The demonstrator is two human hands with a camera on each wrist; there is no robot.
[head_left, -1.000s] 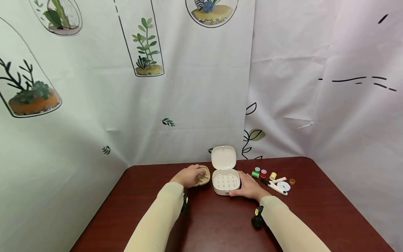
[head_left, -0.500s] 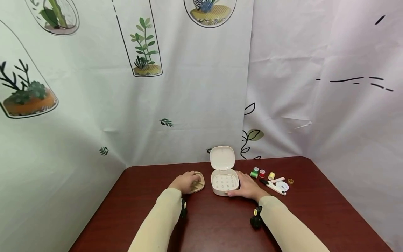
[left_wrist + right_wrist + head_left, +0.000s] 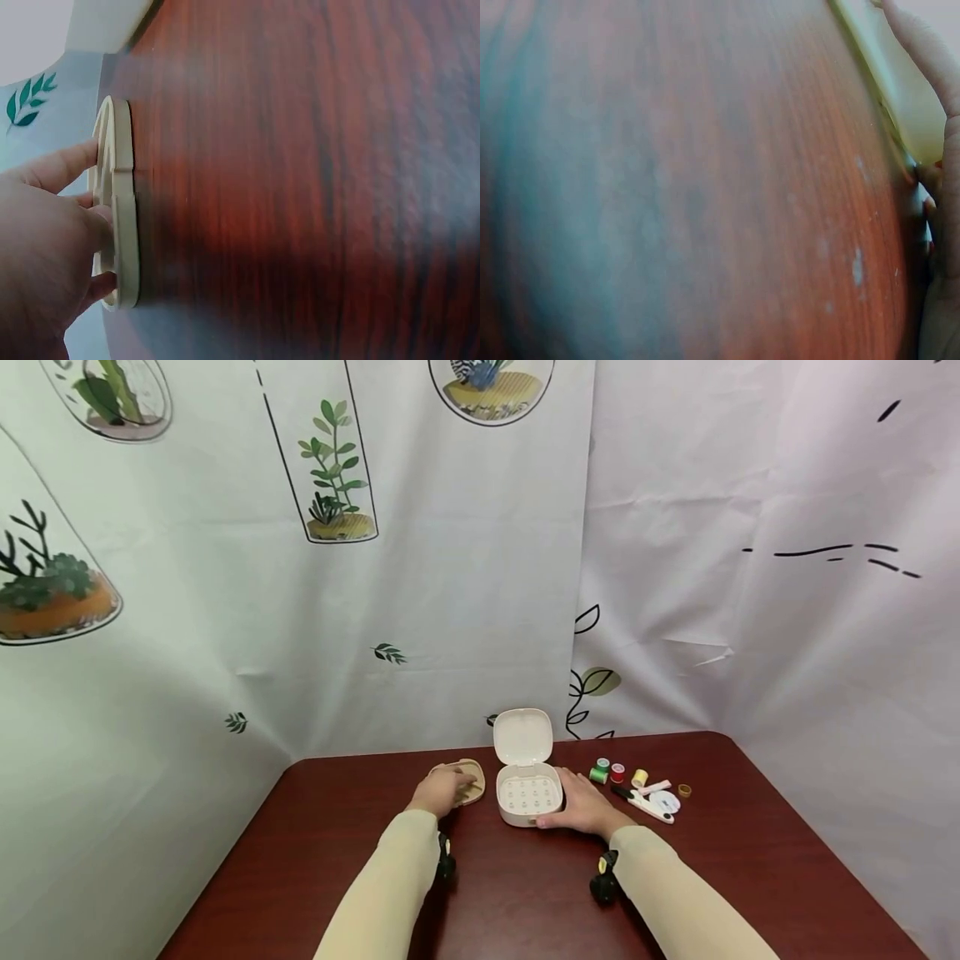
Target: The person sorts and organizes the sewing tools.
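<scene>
A shallow beige tray (image 3: 481, 783) with a raised rim lies flat on the dark red table, left of a cream sewing box (image 3: 517, 817). My left hand (image 3: 437, 789) rests over the tray with fingers loosely spread. In the left wrist view its fingers (image 3: 64, 166) touch the inside and rim of the tray (image 3: 127, 247). The box stands with its lid (image 3: 522, 737) raised and rows of small pegs on its floor. My right hand (image 3: 585, 806) holds the box's right side, thumb at the front corner and fingers along the side.
Right of the box lie green thread spools (image 3: 598, 775), a red spool (image 3: 617, 772) and a yellow spool (image 3: 640, 777). Near them are a white-handled tool with a black end (image 3: 651, 808), a pale pink strip (image 3: 654, 787), a white disc (image 3: 665, 802) and a small brown ring (image 3: 685, 791).
The beige tray, tilted in my left hand beside the box, has moved a little left and down flat onto the table. My left fingers have loosened. My right hand stays on the box.
</scene>
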